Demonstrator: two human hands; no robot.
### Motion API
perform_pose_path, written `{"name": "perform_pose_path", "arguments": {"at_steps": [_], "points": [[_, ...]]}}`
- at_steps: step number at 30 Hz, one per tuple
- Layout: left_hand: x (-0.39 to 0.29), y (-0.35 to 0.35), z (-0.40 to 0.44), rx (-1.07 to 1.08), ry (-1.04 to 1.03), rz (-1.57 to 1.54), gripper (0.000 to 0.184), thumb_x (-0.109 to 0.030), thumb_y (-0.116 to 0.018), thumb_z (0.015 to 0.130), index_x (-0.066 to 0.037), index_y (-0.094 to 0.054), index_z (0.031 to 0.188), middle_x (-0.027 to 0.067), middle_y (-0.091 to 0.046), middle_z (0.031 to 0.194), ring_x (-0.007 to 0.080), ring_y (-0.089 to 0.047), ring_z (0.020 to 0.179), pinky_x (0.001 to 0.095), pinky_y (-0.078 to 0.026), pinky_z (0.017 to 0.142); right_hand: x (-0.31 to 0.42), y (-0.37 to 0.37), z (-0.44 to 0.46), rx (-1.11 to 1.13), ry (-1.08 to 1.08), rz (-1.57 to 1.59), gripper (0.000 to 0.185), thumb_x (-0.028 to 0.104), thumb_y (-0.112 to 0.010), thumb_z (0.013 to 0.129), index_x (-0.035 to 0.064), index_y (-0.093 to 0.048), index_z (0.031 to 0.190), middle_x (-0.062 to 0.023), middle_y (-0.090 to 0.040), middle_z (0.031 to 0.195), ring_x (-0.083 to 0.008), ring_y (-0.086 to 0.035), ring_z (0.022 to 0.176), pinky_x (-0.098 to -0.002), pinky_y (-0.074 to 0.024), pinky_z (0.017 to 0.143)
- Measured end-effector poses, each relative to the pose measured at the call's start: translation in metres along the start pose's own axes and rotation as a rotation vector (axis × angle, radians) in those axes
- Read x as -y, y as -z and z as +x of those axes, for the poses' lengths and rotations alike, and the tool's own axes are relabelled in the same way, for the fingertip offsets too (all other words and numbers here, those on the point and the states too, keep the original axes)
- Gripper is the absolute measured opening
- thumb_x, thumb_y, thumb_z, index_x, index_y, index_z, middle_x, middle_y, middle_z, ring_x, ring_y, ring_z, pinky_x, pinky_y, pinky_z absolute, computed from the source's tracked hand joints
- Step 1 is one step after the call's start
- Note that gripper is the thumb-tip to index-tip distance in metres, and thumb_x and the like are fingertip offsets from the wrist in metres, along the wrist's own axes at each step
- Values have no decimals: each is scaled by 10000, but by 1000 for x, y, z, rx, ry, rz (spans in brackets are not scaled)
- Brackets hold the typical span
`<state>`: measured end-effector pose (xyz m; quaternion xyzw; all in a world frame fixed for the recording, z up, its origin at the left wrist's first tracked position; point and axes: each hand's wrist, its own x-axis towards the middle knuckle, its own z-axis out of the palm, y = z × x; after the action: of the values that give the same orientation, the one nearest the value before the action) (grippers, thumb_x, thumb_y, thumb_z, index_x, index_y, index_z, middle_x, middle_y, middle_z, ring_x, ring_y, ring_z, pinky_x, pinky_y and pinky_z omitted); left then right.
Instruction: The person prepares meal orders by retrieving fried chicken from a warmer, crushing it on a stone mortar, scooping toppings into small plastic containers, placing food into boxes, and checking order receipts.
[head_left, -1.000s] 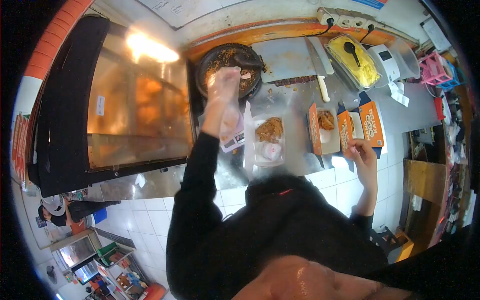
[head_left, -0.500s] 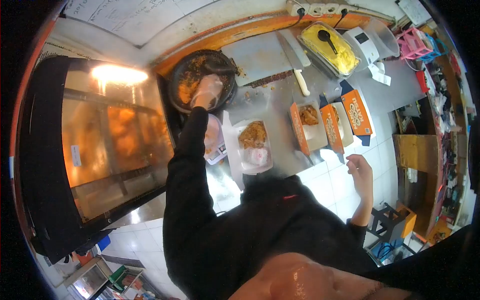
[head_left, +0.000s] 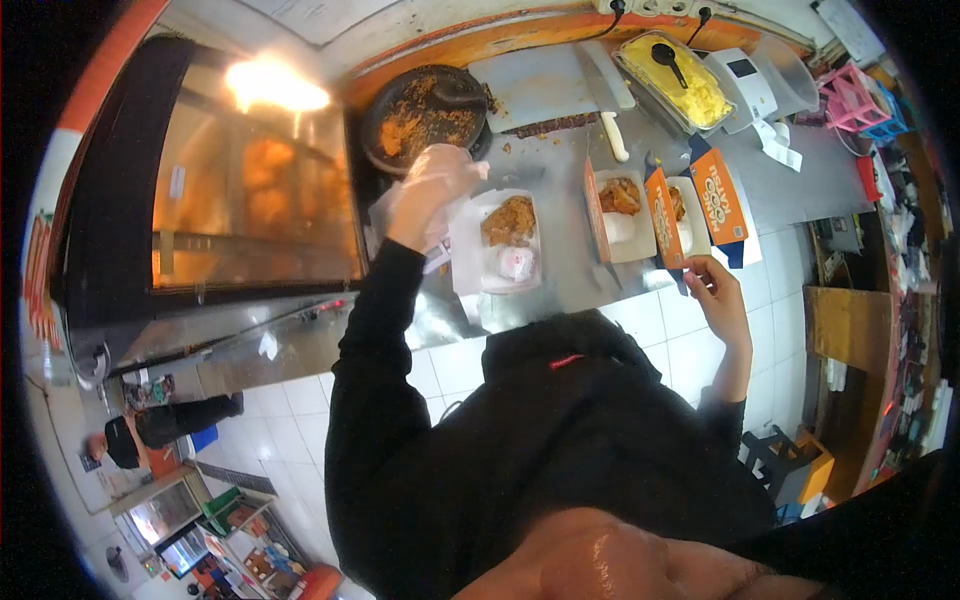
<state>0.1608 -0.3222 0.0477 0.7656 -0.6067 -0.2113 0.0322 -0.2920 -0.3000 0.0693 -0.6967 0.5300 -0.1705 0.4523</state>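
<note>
My left hand (head_left: 432, 188), in a clear plastic glove, is over the counter between the stone mortar (head_left: 377, 150) and an open white food box. Its fingers look bunched; whatever they hold is hidden. Inside the mortar lie orange-red paste and a dark pestle (head_left: 458, 95). The white box (head_left: 468, 248) contains fried chicken (head_left: 509, 221) and a wrapped white bundle (head_left: 516, 264). My bare right hand (head_left: 718, 300) has thumb and forefinger closed at the near corner of an orange takeaway box (head_left: 664, 222). Another orange box (head_left: 597, 225) with chicken stands beside it.
A lit glass warming cabinet (head_left: 258, 200) stands on the left. Along the back are a cutting board (head_left: 535, 85), a knife (head_left: 613, 135), a tub of yellow shreds (head_left: 690, 95) and a white device (head_left: 745, 85). Another person (head_left: 150, 430) is far off at lower left.
My left hand has come out of the mortar and moved toward the white box. My right hand has risen to the orange box's corner. The view has shifted, bringing another person into sight.
</note>
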Motion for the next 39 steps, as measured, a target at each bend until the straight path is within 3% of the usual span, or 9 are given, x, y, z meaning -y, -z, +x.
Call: {"name": "perform_pose_path", "arguments": {"at_steps": [2,5,7,12,16,25,26,32,39], "points": [[-32,7,-44,-97,42,177,288,-271,-594,803,-81,-671,1006,159,-649,1050,323,-597,1037,424,-471,868,4,3,-4,-4,60,31,153,107,-613,887,39,-633,1022,-10,-603,817,-74,-479,655,-222,-416,611],[-37,2,-78,-664,-119,18,307,-140,-582,761,-79,-646,1056,163,-647,1062,327,-594,1039,415,-461,903,-10,17,-15,-12,62,44,157,105,-618,886,39,-627,1029,-9,-607,831,-76,-478,666,-224,-415,614],[-38,0,-96,-853,-219,-199,343,-13,-565,753,-59,-638,1086,148,-635,1125,289,-586,1077,373,-440,959,-26,23,-24,-40,42,66,160,107,-621,887,37,-623,1031,-8,-608,838,-77,-490,681,-223,-427,627],[-57,-79,-132,-1386,77,-1013,720,77,-668,731,-46,-374,1377,165,-405,1392,291,-445,1248,383,-391,1036,-48,29,-38,-51,82,108,159,101,-619,885,43,-621,1033,-9,-609,841,-81,-549,740,-235,-473,672],[-83,-134,-145,-1298,370,-1445,966,37,-747,720,-87,-146,1466,227,-161,1476,339,-262,1349,431,-335,1073,-42,23,-43,-53,212,129,189,89,-637,860,61,-624,1047,-18,-597,815,-94,-556,729,-247,-479,663],[-137,-143,-183,-1421,293,-1245,1030,-15,-760,714,-75,-86,1491,154,-134,1539,320,-148,1419,464,-196,1133,-38,-8,-57,10,501,131,387,69,-713,776,60,-568,1135,-55,-600,976,-160,-568,886,-284,-468,799],[-142,-138,-184,-1427,286,-1227,1038,-27,-769,711,-76,-85,1491,145,-131,1541,319,-141,1422,471,-195,1132,-35,-12,-58,77,515,113,536,116,-764,724,73,-529,1204,-95,-569,1119,-204,-554,970,-318,-453,848],[-160,-135,-185,-1416,133,-1184,1097,-126,-817,699,-108,-66,1499,125,-115,1551,306,-109,1433,507,-183,1124,32,-61,-75,221,783,73,837,190,-809,648,83,-389,1365,-177,-359,1370,-342,-393,1253,-405,-341,1035],[-140,-110,-218,-1352,57,-1248,1105,-235,-810,721,-85,-37,1496,136,-78,1554,301,-78,1439,506,-160,1131,84,-145,-79,54,849,217,714,41,-706,670,54,-421,1324,-211,-412,1282,-386,-418,1211,-421,-351,1026]]}}
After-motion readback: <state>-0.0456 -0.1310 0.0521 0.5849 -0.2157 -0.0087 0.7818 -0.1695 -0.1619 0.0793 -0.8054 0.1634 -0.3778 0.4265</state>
